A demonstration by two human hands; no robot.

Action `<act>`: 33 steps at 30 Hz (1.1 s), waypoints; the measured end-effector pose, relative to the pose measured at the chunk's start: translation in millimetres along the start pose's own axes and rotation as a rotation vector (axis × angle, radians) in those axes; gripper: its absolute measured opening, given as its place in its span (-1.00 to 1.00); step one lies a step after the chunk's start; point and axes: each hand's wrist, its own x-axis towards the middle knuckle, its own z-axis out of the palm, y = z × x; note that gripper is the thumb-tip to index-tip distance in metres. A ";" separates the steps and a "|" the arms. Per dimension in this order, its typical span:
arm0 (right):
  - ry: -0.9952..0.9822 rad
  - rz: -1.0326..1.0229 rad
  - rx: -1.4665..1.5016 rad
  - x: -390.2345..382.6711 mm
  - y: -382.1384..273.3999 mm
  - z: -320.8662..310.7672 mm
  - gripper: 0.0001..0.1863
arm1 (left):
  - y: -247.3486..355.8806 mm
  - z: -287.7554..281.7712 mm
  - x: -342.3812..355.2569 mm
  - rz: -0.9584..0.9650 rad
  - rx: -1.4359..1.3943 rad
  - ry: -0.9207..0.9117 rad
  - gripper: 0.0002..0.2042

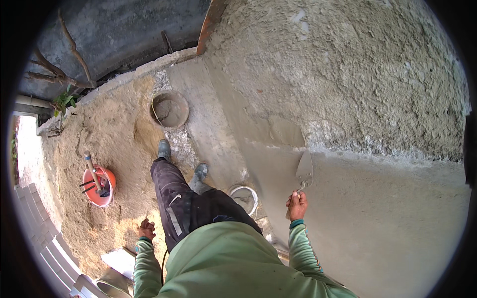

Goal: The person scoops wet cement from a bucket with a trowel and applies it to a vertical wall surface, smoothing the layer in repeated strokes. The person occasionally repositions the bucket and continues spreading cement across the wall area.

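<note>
A grey steel pointed plastering trowel (pixel 304 170), long axis upright, tip up, is gripped by the right hand (pixel 297 204) against the smooth grey plastered wall (pixel 377 223), the left hand (pixel 146 230) loosely curled, empty, well apart.

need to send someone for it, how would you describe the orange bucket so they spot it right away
Start at the plastered wall where the right hand holds a trowel, then look to the person's left, across the sandy ground. The orange bucket sits there on the sand, apart from the left hand. Unlike the round grey pan farther off, it is bright orange with a wooden handle sticking out.
</note>
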 end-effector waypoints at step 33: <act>0.064 -0.173 0.071 -7.5 -7.5 43.4 -0.80 | -45.2 9.3 3.9 -0.057 -0.132 -0.053 -0.53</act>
